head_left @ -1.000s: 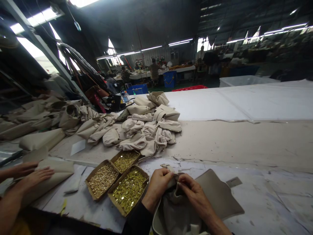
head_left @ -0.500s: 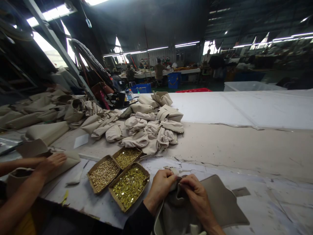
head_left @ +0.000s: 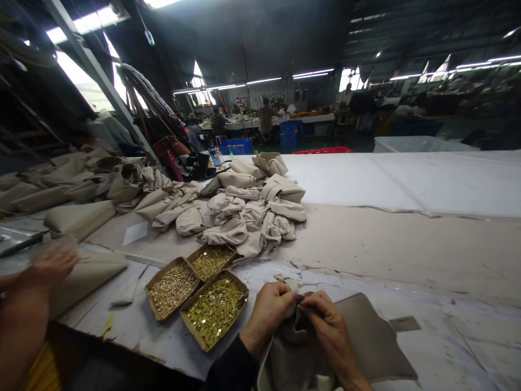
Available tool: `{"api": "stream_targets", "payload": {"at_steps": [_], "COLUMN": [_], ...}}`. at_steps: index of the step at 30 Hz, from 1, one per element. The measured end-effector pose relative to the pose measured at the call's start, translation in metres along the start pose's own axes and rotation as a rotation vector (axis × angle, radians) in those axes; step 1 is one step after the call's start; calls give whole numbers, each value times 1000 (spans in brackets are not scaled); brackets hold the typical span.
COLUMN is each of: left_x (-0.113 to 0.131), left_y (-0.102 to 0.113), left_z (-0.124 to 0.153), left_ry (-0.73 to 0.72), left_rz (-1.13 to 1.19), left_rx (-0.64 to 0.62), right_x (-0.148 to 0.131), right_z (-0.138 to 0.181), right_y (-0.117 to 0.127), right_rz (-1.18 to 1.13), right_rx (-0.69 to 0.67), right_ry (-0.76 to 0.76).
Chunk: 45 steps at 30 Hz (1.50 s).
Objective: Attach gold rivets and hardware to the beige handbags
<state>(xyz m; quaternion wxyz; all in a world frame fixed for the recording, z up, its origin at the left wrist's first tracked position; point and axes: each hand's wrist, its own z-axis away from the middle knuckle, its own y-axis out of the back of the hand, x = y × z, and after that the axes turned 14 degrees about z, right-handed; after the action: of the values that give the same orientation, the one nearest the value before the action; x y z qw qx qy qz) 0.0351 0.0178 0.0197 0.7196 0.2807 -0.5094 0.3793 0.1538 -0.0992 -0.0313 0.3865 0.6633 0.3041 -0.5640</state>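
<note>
A grey-beige handbag (head_left: 299,347) lies at the table's front edge, its flap (head_left: 368,339) spread out to the right. My left hand (head_left: 271,309) pinches the bag's upper edge between thumb and fingers. Close beside it, my right hand (head_left: 328,320) is closed on the same edge from the right. Whatever small part may sit between the fingertips is hidden. Left of my hands stand three cardboard boxes of small metal pieces: a front box (head_left: 194,336) with yellow-gold ones, a left box (head_left: 157,314) with rose-gold ones, and a back box (head_left: 228,262) with gold ones.
Beige bag pieces (head_left: 248,217) are heaped beyond the boxes, with more bags (head_left: 77,182) at the far left. A co-worker's hand (head_left: 52,260) is over another bag (head_left: 95,271). A white card (head_left: 135,233) lies on the table (head_left: 386,239). A metal post (head_left: 97,79) rises at left.
The co-worker's hands have moved left and blurred, and the bag there has shifted slightly left. My own hands and bag look almost the same.
</note>
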Motion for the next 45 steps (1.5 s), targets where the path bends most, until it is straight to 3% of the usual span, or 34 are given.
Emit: {"api": "stream_targets", "payload": {"at_steps": [10,22,29,45], "left_x": [-4,-10,-14,-6], "left_y": [0,6,5,17], "left_z": [-2,-1,-1,-3], "left_ry": [7,59,103,140], "left_rz": [-43,49,68,184], "left_rx": [10,50,68,-24], "right_x": [1,-2,16,-10], "right_z": [-2,-9,-13,-13], "right_y": [0,-6,-4,-4], "right_rz": [33,87,100,338], "right_rx": [-9,-65,-138,-37], "right_ry": [-38,-199,-232,-16]}}
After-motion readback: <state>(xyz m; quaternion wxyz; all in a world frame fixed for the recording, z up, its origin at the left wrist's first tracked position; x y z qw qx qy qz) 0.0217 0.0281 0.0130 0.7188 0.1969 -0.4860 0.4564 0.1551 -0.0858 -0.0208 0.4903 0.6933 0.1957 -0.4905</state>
